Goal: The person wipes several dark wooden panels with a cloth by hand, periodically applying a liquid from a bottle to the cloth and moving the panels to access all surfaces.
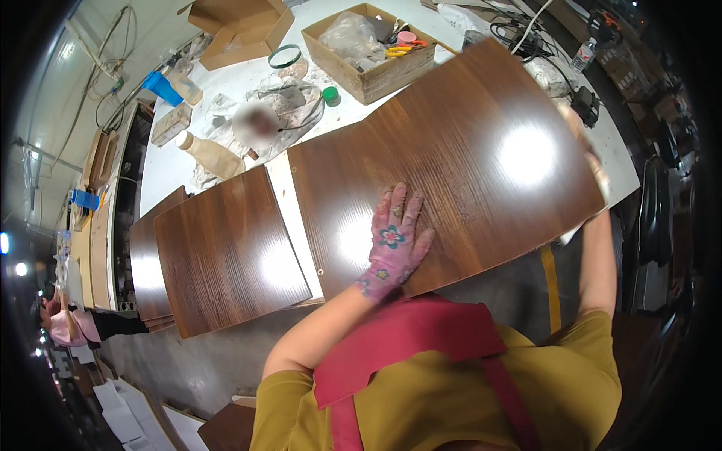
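A large dark brown wood-grain panel (444,158) lies across the right half of the white worktable. On its surface near the front edge my left hand (396,234) rests flat, fingers stretched out, in a pink flowered glove. My right hand (587,143) is at the panel's far right edge. It is blurred and partly hidden, with something whitish at it, so its fingers do not show clearly. Left of the large panel, across a pale strip, a smaller brown panel (226,252) partly covers further panels (148,263).
Behind the panels are a cardboard box (368,83) with scissors and plastic bags, stained rags (301,101), a green cap (330,95), a cream bottle (210,155) and an open carton (237,34). A black device (585,105) sits at the right edge. Another person (71,323) is far left.
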Demonstrator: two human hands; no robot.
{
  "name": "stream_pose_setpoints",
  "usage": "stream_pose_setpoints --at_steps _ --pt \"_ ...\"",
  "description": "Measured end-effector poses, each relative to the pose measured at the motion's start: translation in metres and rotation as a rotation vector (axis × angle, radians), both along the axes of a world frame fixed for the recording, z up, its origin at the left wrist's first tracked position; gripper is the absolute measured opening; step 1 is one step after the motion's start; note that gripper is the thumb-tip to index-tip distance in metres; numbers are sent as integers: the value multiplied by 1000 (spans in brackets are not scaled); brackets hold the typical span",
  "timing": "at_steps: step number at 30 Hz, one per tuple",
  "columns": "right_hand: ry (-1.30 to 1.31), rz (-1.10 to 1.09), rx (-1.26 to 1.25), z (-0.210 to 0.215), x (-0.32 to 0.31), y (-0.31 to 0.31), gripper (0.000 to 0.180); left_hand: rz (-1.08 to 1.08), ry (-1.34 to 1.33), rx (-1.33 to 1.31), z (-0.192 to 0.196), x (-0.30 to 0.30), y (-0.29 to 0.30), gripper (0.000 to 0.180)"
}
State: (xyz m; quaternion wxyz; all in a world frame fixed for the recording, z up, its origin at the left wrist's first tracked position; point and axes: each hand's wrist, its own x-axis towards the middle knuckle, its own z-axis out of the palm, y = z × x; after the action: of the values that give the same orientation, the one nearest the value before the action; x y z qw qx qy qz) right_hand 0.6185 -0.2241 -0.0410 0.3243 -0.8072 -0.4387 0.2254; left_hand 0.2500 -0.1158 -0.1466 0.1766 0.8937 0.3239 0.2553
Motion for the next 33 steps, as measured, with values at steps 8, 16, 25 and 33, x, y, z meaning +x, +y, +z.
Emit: stream_pose_setpoints --at_steps 8,16,25,33 --pt "511 673 484 87 -148 107 44 -120 -476 -478 134 -93 106 54" --pt "1026 970 307 -20 -293 109 59 190 -452 -1051 172 -278 167 50" --pt "725 4 460 -56 -64 57 46 625 -440 -851 10 -274 134 59" --pt "1063 -111 314 -120 -42 42 49 480 -319 -967 -38 -184 163 59"
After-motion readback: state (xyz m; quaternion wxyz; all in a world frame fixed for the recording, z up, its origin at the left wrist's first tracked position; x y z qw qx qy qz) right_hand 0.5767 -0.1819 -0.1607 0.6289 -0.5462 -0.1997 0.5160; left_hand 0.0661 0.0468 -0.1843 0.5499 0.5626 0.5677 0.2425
